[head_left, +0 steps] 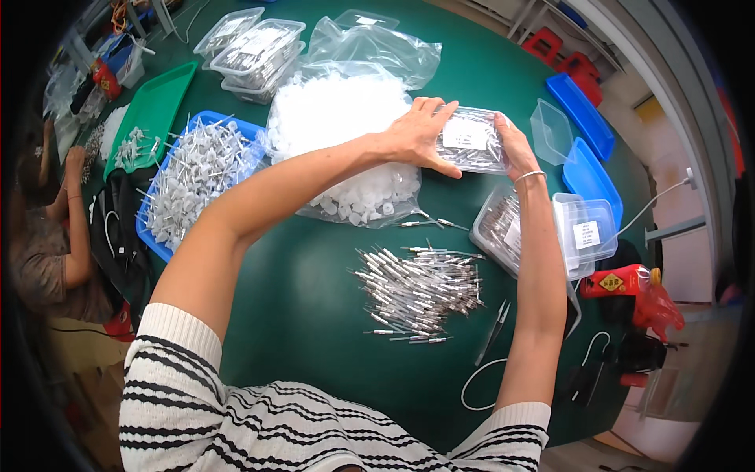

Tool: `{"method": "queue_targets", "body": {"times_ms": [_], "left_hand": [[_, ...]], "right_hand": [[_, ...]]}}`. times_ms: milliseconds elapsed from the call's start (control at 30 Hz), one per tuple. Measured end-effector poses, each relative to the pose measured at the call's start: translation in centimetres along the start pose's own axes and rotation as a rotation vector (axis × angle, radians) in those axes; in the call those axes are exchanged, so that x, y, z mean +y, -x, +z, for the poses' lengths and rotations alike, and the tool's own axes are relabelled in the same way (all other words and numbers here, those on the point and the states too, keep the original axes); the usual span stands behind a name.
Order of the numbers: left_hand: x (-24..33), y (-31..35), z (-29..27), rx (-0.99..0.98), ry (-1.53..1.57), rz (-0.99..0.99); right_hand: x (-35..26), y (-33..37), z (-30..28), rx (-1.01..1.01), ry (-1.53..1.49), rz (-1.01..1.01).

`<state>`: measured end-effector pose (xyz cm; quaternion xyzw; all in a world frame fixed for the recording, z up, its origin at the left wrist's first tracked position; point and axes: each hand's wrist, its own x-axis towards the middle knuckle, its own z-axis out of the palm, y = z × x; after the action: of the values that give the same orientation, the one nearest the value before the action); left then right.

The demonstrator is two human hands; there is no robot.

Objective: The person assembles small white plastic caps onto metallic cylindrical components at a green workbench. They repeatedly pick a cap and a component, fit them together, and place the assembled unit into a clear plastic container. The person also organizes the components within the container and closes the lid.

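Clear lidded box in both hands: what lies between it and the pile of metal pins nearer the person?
Head view: a few stray pins on bare green table.

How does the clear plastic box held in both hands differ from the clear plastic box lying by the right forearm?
The held clear lidded box is lifted between the left hand and right hand; the box by the forearm rests untouched on the green table. The held one is closed, the other looks open. Both hold thin metal parts and carry white labels.

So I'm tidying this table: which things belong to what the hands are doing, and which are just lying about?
In hand:
left hand
right hand
clear lidded box of metal pins
loose pin pile

Lying about:
blue tray
green tray
tweezers
bag of white caps
red bottle
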<state>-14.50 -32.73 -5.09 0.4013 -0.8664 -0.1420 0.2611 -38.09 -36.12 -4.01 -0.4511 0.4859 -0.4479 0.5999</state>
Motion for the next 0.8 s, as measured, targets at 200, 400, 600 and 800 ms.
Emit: {"method": "queue_targets", "body": {"times_ms": [200, 400, 600, 800], "left_hand": [[1.9, 0.7, -4.7, 0.177, 0.334, -0.044], [8.0, 7.2, -12.1, 0.041, 1.332, -0.369], [10.8, 17.1, -15.3, 0.063, 1.384, -0.446], [11.7, 27.8, -17.1, -0.011, 1.182, -0.507]], "right_hand": [[-3.0, 2.7, 0.5, 0.022, -0.086, -0.165], [-8.9, 11.2, 7.7, -0.011, -0.159, -0.321], [-6.5, 19.4, 14.1, -0.087, -0.231, -0.326], [0.6, 26.6, 19.9, -0.074, -0.352, -0.117]]}}
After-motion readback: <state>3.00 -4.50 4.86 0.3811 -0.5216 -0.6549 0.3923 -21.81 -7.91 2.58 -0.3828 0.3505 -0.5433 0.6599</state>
